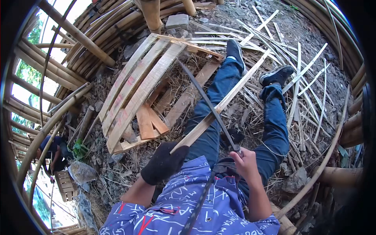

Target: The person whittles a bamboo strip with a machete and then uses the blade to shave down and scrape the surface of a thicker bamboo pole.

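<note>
Head view: the person sits on the ground with legs stretched forward in blue jeans, and a long split bamboo strip (219,105) runs diagonally across the left thigh, its far end reaching up toward the shoes. The left hand (164,162), in a black glove, is closed around the near end of that strip, just beside the left knee. The right hand (244,162) is bare and closed on the handle of a long dark blade (203,100), probably a machete, though the handle itself is mostly hidden in the fist. The blade crosses over the strip about midway along it and seems to touch it there. To the left of the strip lies a wooden pallet (137,86) of curved slats. Beyond the strip's far end, loose bamboo slivers (301,74) are scattered over the dirt. Well left of the pallet, another person (55,150) crouches low.
</note>
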Action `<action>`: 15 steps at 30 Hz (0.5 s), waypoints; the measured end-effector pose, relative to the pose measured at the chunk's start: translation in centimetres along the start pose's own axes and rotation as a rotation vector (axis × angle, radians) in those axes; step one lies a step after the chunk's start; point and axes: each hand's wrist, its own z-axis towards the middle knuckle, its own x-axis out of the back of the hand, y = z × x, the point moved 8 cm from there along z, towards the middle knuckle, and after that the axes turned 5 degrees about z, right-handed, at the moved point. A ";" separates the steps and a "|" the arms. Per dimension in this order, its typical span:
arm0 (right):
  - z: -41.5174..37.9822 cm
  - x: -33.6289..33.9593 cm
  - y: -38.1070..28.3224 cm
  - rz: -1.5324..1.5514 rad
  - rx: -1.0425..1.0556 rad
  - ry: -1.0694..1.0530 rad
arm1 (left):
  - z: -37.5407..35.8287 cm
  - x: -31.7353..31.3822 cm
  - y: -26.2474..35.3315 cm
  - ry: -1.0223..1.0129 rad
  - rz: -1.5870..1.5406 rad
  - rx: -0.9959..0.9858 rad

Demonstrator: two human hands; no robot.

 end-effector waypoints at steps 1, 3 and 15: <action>0.0 -0.1 0.3 -0.121 0.025 -0.016 | 0.0 -0.3 -1.3 -0.011 -0.152 0.195; -0.3 -0.3 -1.0 -0.166 0.031 -0.062 | -0.1 -0.7 -2.7 -0.030 -0.298 0.384; -1.1 -0.2 -1.8 -0.145 0.128 -0.080 | -0.8 0.1 1.3 0.075 0.313 -0.462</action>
